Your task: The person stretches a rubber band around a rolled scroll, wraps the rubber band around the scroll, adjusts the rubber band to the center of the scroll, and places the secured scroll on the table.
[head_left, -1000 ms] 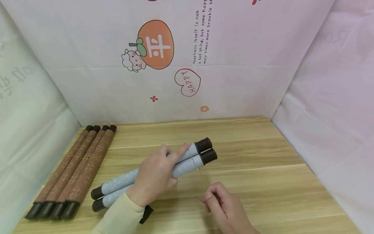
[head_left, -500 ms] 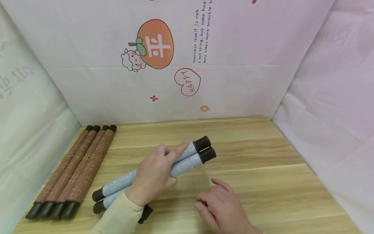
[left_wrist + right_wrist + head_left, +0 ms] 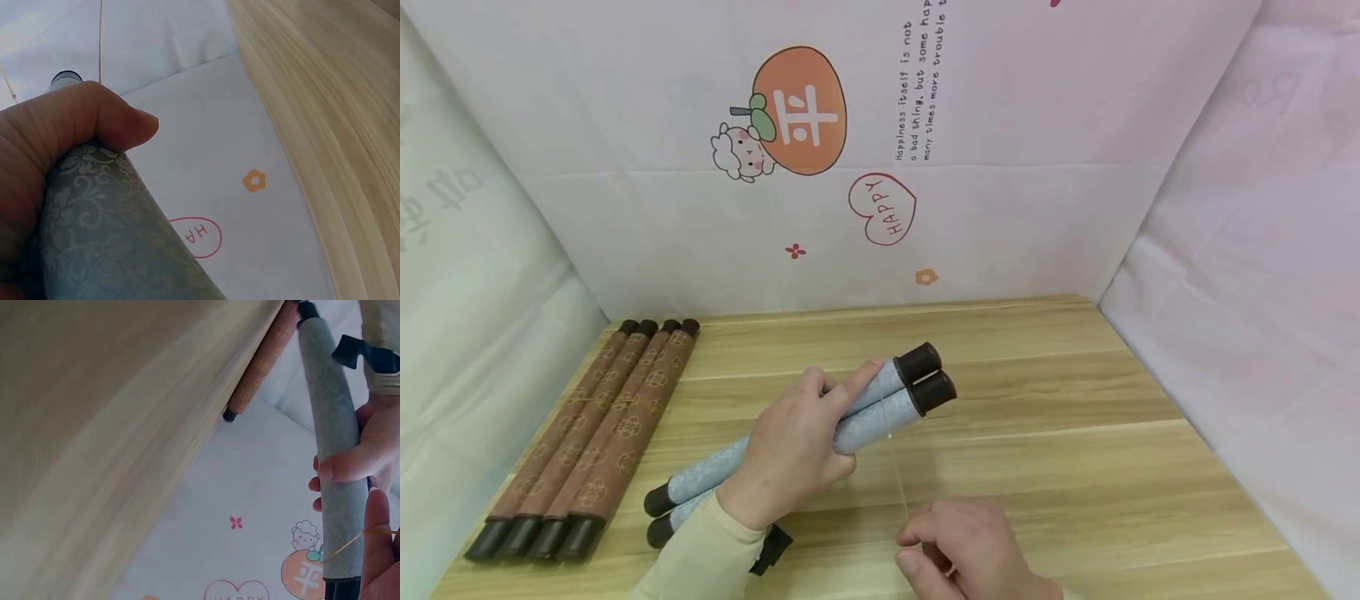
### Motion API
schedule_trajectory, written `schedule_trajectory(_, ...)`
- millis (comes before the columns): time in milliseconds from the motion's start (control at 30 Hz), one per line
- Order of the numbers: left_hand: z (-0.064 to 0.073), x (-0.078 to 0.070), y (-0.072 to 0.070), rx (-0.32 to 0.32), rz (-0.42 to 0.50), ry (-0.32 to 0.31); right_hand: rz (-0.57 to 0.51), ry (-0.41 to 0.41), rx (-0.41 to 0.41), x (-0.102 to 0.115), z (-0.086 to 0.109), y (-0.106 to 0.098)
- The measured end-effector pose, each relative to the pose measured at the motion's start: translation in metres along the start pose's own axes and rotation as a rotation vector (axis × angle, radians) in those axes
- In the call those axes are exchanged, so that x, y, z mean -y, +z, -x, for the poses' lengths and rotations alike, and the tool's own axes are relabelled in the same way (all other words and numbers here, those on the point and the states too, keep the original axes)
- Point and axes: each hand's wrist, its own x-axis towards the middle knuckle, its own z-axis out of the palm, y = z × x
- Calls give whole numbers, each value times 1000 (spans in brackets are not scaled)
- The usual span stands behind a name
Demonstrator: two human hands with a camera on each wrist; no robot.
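Note:
Two pale blue patterned hanging scrolls (image 3: 867,430) with black end knobs lie side by side, raised above the table and slanting up to the right. My left hand (image 3: 793,446) grips both around their middle, index finger stretched along the upper scroll. A thin yellow string (image 3: 898,479) runs from near the scrolls' right end down to my right hand (image 3: 970,542), which pinches it with curled fingers. In the right wrist view the string (image 3: 345,547) crosses one scroll and passes over a finger. The left wrist view shows my thumb (image 3: 87,115) over a scroll; the palm side is hidden.
Several brown patterned scrolls (image 3: 591,442) with black knobs lie together at the table's left, yellow string around their middle. A white printed cloth (image 3: 1015,225) stands behind the wooden table (image 3: 1097,467), with white cloth on both sides.
My right hand's raised finger has curled, and the hand has moved slightly lower, drawing the string taut away from the scrolls. The scrolls have tilted a little in my left hand.

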Motion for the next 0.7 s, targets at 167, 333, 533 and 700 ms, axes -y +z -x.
schedule_trajectory(167, 1, 2, -1, -44, 11, -14, -213, 319, -68, 18, 13, 1)
schedule_trajectory(333, 2, 5, -2, -74, 17, -20, -416, 1023, -134, 44, 14, -5)
schedule_trajectory(533, 5, 6, -3, -106, 16, -4, -806, 1267, -246, 37, 13, -12)
schedule_trajectory(700, 7, 4, -6, -130, 31, 18, -1207, 1291, -249, 22, 16, -20)
